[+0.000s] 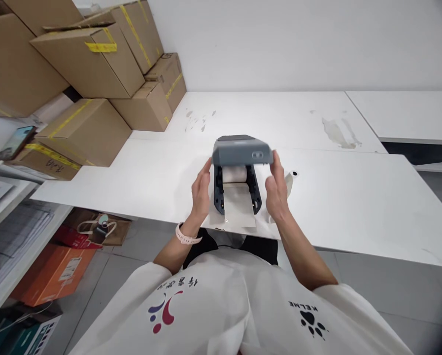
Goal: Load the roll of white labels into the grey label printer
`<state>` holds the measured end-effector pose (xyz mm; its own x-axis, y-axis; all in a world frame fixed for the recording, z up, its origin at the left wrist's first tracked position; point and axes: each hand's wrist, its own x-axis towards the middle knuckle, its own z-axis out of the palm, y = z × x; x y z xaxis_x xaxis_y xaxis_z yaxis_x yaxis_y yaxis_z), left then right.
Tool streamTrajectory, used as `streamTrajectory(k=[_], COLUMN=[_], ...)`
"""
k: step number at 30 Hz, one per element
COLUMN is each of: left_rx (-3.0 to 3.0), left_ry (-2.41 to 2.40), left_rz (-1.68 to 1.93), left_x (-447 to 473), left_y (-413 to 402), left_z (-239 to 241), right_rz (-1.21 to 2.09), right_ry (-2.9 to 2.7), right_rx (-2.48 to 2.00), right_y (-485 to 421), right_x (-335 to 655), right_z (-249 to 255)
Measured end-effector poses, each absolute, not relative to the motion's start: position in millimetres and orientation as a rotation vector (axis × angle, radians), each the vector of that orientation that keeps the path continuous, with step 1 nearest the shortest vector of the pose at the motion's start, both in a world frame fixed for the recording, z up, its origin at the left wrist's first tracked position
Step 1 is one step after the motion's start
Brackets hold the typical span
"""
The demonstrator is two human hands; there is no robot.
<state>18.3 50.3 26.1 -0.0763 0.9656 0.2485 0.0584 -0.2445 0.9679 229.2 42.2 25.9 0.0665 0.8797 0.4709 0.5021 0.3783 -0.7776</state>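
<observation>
A dark grey label printer [256,203] stands near the table's front edge, its grey lid [239,152] tilted up. Inside sits a white paper roll [234,174], and a strip of its paper [239,206] runs out over the front towards me. My left hand [201,193] has its fingertips on the lid's left side. On the opposite side, my right hand [277,190] grips the lid's right edge with its fingers, so both hands hold it between them. Just beyond my right hand lies a small white roll [291,176], partly hidden by it.
Cardboard boxes [84,130] with yellow tape are piled at the left of the white table [354,207]. A phone [19,140] rests on the boxes there. Below left are a shelf [28,236] with papers and an orange box [54,271] on the floor. A wall stands behind.
</observation>
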Motion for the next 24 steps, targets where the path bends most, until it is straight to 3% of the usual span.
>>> streamTrajectory(k=[5, 9, 15, 19, 24], left_rx=[1.422, 1.485, 1.567, 1.694, 1.685], left_ry=[1.533, 1.689, 1.720, 1.783, 1.811], left_rz=[1.119, 0.800, 0.710, 0.652, 0.662], left_x=[17, 14, 15, 18, 20], left_y=[89, 93, 96, 98, 97], left_z=[21, 11, 14, 16, 16], right_rz=[0.156, 0.176, 0.019, 0.228, 0.399], right_ry=[-1.736, -1.778, -1.862, -2.364, -2.804], right_rx=[-1.302, -1.354, -1.259, -1.177, -1.394], right_y=[127, 178, 171, 152, 166], right_x=[230, 235, 235, 223, 197], right_z=[55, 66, 83, 70, 39])
